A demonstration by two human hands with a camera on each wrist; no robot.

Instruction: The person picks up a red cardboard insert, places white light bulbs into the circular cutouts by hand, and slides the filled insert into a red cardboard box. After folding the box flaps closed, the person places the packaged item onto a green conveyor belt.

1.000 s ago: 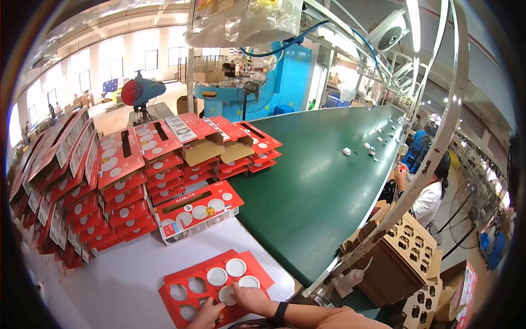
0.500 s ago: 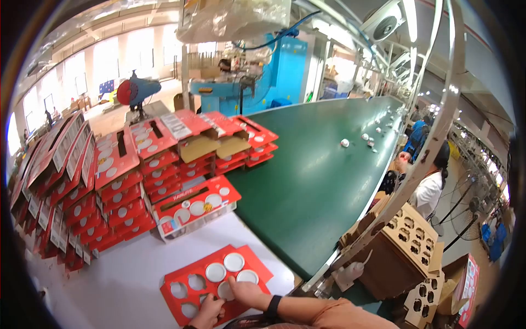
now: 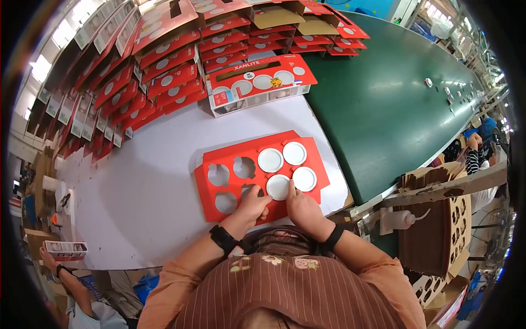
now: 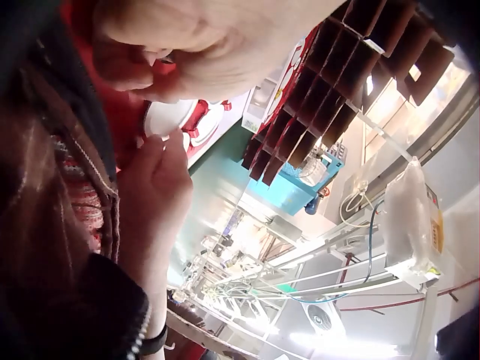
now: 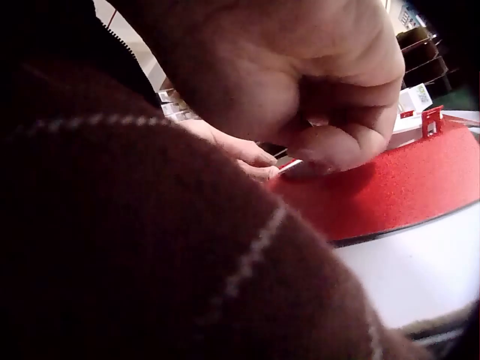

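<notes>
With the red card [image 3: 244, 151] lying lengthwise left-to-right on the bench [image 3: 142, 197], its nearest white disc [image 3: 278, 187] sits forward of and between the left hand [image 3: 253, 208] and right hand [image 3: 306, 213], both curled, pinch indeterminable.

Head view looks steeply down on red cardboard insert [image 3: 234, 184]; right-wrist view, close at right hand [image 5: 300, 82], shares it. Left-wrist view, upside down, faces along green conveyor [image 3: 378, 98].

White table [image 3: 159, 164]; on it red card [image 3: 233, 183]; box [image 3: 262, 82]; stacked cartons [image 3: 174, 78].
</notes>
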